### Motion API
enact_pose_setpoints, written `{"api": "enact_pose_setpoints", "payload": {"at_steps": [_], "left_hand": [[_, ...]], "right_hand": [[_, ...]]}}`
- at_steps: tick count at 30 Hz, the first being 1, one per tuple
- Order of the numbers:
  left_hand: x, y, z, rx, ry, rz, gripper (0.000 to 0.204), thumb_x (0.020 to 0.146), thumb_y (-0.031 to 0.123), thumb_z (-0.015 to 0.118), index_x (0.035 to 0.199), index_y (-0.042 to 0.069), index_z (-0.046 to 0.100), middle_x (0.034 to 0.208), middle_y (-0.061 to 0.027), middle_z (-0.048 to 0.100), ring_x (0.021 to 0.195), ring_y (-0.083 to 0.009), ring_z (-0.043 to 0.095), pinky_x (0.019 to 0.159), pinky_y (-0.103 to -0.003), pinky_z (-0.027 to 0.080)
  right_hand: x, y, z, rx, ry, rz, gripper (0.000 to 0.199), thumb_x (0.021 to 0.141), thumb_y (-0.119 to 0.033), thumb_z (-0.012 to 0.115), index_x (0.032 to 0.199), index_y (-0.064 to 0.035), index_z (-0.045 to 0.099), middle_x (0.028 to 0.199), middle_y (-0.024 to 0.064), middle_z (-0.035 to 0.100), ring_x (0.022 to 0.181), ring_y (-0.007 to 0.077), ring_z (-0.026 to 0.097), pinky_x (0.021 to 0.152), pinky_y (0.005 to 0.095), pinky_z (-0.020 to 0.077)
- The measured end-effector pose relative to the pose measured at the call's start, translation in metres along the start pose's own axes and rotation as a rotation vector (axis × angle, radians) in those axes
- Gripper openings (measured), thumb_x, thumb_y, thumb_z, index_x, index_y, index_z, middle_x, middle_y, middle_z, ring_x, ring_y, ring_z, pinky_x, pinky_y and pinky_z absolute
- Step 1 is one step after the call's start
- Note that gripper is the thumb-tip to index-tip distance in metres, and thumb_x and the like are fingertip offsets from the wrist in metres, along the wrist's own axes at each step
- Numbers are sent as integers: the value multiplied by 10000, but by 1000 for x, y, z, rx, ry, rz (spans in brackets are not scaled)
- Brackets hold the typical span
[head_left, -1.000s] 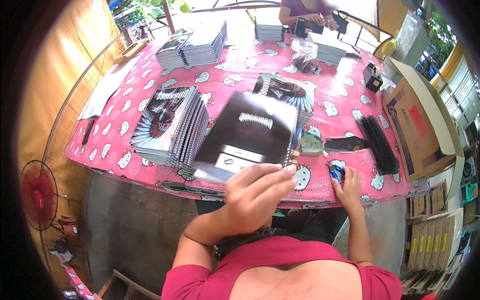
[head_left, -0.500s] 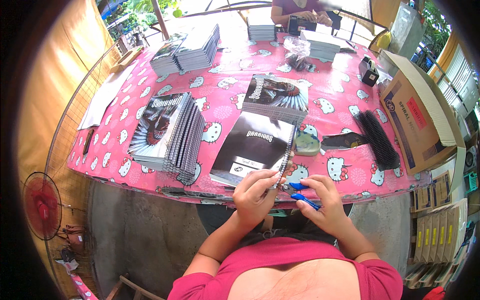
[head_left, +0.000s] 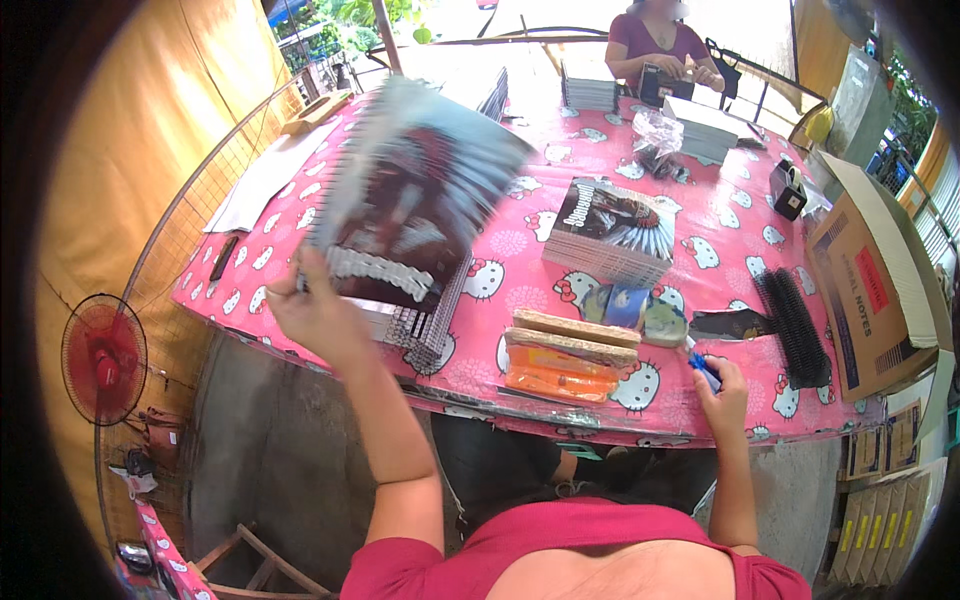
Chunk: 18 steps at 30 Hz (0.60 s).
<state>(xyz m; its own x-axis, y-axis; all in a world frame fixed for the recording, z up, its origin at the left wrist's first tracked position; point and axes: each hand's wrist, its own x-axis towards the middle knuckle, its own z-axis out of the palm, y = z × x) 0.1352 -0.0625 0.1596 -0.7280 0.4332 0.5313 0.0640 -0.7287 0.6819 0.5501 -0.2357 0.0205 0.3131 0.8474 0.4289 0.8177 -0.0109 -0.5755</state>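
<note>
My left hand [head_left: 318, 312] grips a spiral notebook [head_left: 425, 185] by its near left corner, the picture cover facing up, blurred by motion. It hangs tilted over a stack of spiral notebooks [head_left: 425, 335] at the table's left, hiding most of that stack. In my right hand [head_left: 725, 400] are blue-handled pliers [head_left: 704, 372], held low over the near table edge. Between my hands sits a grooved wood-and-orange block [head_left: 568, 360]. Behind it lie a blue-and-green rounded piece [head_left: 640, 308] and another notebook stack [head_left: 612, 235].
Black spiral coils [head_left: 793, 325] lie at the right, beside an open cardboard box [head_left: 870, 290]. A tape dispenser [head_left: 788, 190] stands behind them. Across the table [head_left: 510, 240], a person [head_left: 660, 50] handles a dark object near book stacks [head_left: 705, 128]. A red fan [head_left: 103, 370] stands left.
My left hand has carried the notebook from in front of me to the left stack, turning it cover-up. The grooved block is now uncovered. My right hand has moved right with the pliers.
</note>
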Motion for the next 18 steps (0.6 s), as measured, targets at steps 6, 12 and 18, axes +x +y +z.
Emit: {"api": "enact_pose_setpoints", "payload": {"at_steps": [6,12,18], "left_hand": [[75,-100,-85,388,-221,-280,168,838,30,702,855,5,537,809,-68,619,728,-97,580,670,-216,485],[65,-126,-89,429,-146,-81,151,884,39,625,1017,-30,615,897,-71,649,789,-91,589,711,-200,468],[67,-130,-99,470,-144,-50,262,893,129,640,1103,-26,619,1037,-95,649,949,-151,601,890,-293,462]], "right_hand": [[39,26,19,-4,34,-38,388,740,-267,751,992,7,646,1160,196,591,1092,369,547,951,420,417],[164,36,70,148,98,60,457,814,-370,713,1015,36,649,1039,183,639,982,288,611,871,386,469],[200,14,125,527,-185,590,572,793,-446,728,947,95,621,852,97,631,745,170,596,635,322,493]]}}
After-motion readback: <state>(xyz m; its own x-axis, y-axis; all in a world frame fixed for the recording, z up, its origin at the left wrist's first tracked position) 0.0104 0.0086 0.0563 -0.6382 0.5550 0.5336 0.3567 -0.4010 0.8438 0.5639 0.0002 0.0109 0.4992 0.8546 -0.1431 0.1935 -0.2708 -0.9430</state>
